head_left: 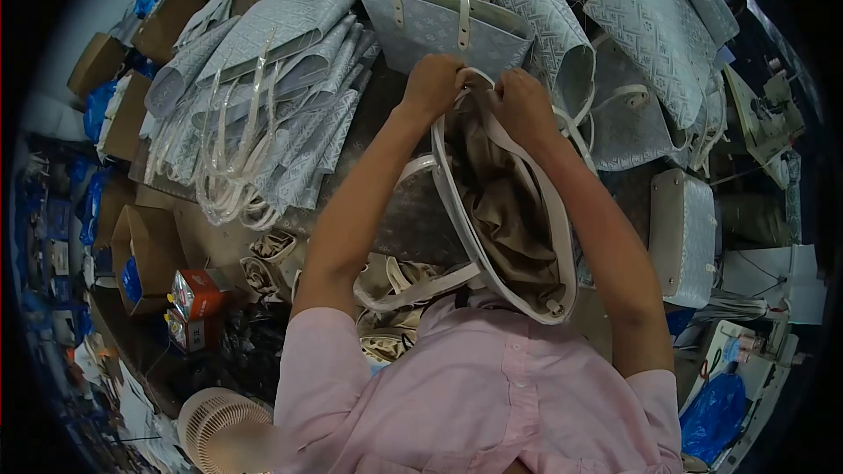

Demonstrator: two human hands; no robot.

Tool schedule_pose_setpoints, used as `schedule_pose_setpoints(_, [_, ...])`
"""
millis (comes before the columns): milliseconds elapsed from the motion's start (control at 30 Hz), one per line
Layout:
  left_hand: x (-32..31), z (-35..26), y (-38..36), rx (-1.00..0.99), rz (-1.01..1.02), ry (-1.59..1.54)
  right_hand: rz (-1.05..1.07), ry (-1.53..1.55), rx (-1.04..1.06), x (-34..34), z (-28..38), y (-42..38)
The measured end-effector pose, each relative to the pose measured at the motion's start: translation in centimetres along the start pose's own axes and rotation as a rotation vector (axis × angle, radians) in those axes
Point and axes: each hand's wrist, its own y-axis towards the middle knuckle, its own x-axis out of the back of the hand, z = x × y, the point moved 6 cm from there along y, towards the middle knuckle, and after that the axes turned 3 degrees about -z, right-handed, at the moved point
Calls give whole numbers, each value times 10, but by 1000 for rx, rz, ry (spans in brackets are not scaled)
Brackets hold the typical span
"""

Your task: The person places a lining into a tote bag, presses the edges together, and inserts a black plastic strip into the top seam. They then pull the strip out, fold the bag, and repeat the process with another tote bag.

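An open handbag [505,202] with white edges and a brown lining lies lengthwise before my chest, its mouth facing up. My left hand [436,86] is closed on the far end of the bag's rim. Close beside it, my right hand [520,104] grips the same end, fingers curled over the edge. A white strap [421,291] loops out from the bag's left side. Just beyond my hands stands a grey patterned bag [439,31] with short handle tabs.
Stacked patterned bag pieces [281,61] with wrapped handles lie on the left, more bags [654,44] on the right. A cardboard box [145,250], an orange box [198,294] and a fan [219,426] are at lower left. A pale bag [680,237] stands at right.
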Motion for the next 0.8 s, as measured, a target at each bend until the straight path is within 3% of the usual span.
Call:
schedule_pose_setpoints(100, [15, 9, -12, 177, 46, -253, 94, 124, -98, 10, -8, 3])
schedule_pose_setpoints(133, [18, 11, -23, 284, 74, -429, 113, 240, -233, 12, -19, 5])
schedule_pose_setpoints(167, [24, 8, -31, 291, 64, -416, 136, 356, -366, 10, -29, 6])
schedule_pose_setpoints(233, [17, 6, -50, 435, 196, -596, 137, 413, -335, 9, -31, 12])
schedule_pose_setpoints(300, [13, 8, -52, 482, 167, -595, 137, 465, -301, 4, -34, 22])
schedule_pose_setpoints(367, [19, 9, -47, 419, -46, -547, 23, 441, -33, -4, -28, 34])
schedule_pose_setpoints(467, [8, 23, -35, 396, -14, -508, 24, 534, 156, -28, -21, 45])
schedule_pose_setpoints(500, [11, 14, -34, 399, -24, -498, 24, 543, 167, -29, -21, 51])
schedule_pose_setpoints(567, [23, -15, -33, 326, -49, -97, 448, 680, 53, -55, -21, 51])
schedule_pose_setpoints(700, [22, -4, -31, 300, -159, -74, 446, 599, 135, -62, -23, 59])
schedule_pose_setpoints(800, [19, 8, -30, 377, -30, -104, 410, 647, 178, -66, -30, 69])
